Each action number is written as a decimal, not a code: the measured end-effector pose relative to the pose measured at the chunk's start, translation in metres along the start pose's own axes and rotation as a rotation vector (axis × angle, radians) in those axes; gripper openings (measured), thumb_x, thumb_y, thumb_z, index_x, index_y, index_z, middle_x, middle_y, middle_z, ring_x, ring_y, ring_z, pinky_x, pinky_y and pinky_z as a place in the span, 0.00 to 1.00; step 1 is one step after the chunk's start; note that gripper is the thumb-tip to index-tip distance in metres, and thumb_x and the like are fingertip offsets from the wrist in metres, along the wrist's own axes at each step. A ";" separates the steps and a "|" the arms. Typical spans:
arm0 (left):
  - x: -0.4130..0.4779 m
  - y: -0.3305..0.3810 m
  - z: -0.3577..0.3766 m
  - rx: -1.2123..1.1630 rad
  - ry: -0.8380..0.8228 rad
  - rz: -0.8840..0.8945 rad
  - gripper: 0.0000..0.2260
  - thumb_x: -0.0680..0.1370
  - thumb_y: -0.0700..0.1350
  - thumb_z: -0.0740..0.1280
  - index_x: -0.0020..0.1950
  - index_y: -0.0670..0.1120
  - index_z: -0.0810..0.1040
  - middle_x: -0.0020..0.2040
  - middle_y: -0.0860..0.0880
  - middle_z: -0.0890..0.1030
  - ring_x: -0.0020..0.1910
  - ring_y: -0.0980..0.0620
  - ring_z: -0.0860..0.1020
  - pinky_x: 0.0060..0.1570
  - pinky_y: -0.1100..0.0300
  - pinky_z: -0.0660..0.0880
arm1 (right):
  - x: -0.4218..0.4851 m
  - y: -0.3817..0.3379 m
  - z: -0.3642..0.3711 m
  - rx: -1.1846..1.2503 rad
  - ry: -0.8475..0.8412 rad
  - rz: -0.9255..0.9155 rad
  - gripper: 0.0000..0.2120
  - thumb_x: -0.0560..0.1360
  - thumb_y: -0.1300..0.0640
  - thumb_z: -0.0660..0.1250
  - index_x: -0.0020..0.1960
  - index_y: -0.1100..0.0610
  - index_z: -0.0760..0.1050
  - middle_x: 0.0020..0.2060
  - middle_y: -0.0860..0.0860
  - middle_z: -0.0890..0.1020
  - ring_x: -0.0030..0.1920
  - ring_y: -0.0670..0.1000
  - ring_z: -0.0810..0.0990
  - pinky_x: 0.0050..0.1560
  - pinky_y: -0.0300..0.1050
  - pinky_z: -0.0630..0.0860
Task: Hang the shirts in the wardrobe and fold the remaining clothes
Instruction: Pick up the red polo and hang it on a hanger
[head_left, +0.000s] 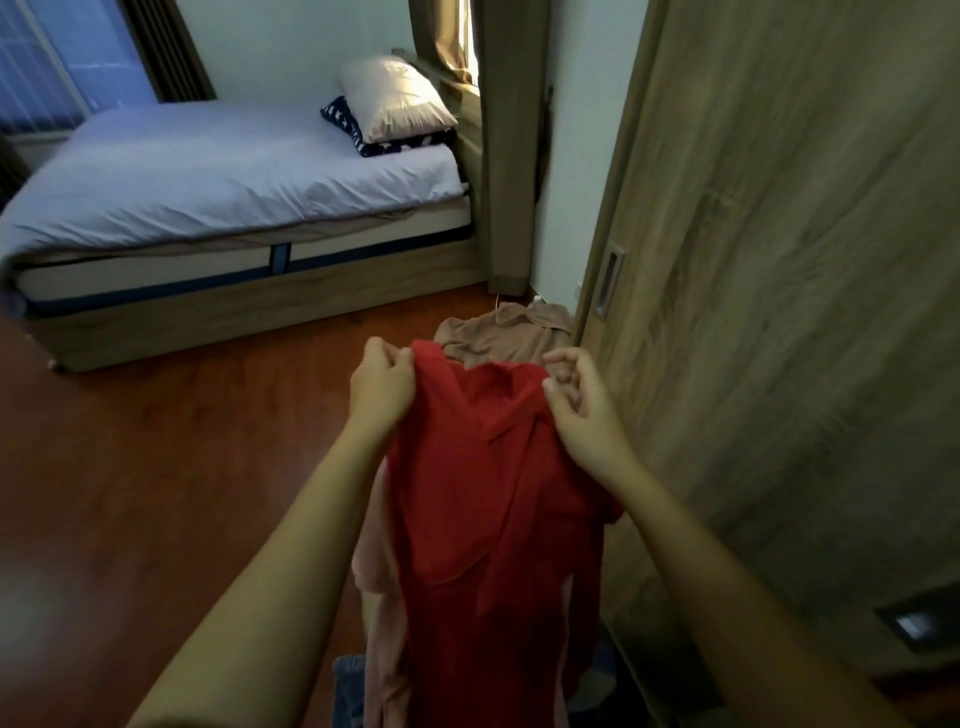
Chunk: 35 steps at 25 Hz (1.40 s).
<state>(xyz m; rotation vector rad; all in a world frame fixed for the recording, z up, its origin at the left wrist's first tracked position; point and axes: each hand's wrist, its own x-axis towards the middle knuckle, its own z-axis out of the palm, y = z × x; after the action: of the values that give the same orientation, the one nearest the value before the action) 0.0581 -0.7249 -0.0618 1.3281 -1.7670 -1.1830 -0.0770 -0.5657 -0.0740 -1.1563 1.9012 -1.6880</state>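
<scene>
I hold a red shirt (493, 509) up in front of me by its top edge. My left hand (382, 387) grips the left shoulder of the shirt. My right hand (582, 410) pinches the cloth near the collar on the right. The shirt hangs down between my arms. A tan shirt (506, 335) lies on the floor beyond it, beside the wooden wardrobe door (779, 312), which stands just right of my hands. Under the red shirt a pale pink garment (376, 561) shows at its left edge, and blue denim (350, 686) lies below.
A bed (223, 176) with a grey sheet and two pillows (395, 104) fills the upper left. Brown wooden floor (182, 457) lies open between the bed and me. A curtain (506, 145) hangs past the bed's end.
</scene>
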 end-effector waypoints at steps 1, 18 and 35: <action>-0.015 0.000 -0.011 -0.169 0.001 0.018 0.08 0.79 0.42 0.60 0.40 0.47 0.68 0.36 0.49 0.71 0.36 0.53 0.69 0.35 0.59 0.67 | -0.017 -0.004 -0.003 0.077 -0.024 -0.010 0.11 0.78 0.63 0.59 0.53 0.48 0.70 0.35 0.42 0.73 0.33 0.41 0.71 0.38 0.35 0.69; -0.029 -0.020 -0.040 0.762 -0.484 0.188 0.20 0.73 0.56 0.69 0.61 0.48 0.75 0.62 0.42 0.71 0.66 0.41 0.67 0.63 0.49 0.69 | -0.037 -0.014 0.014 -0.766 -0.166 0.170 0.17 0.66 0.58 0.67 0.52 0.54 0.66 0.45 0.54 0.77 0.49 0.59 0.77 0.45 0.47 0.71; -0.021 -0.070 -0.097 0.350 -0.370 0.206 0.27 0.68 0.28 0.64 0.60 0.55 0.74 0.54 0.48 0.77 0.46 0.52 0.76 0.42 0.62 0.73 | -0.037 0.007 -0.029 -1.070 -0.142 -0.007 0.20 0.64 0.66 0.65 0.53 0.55 0.67 0.50 0.55 0.71 0.47 0.57 0.74 0.43 0.49 0.73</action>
<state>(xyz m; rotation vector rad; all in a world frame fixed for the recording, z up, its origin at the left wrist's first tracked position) 0.1760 -0.7386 -0.0862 1.1234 -2.4032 -1.0887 -0.0781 -0.5190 -0.0827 -1.5254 2.7455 -0.4514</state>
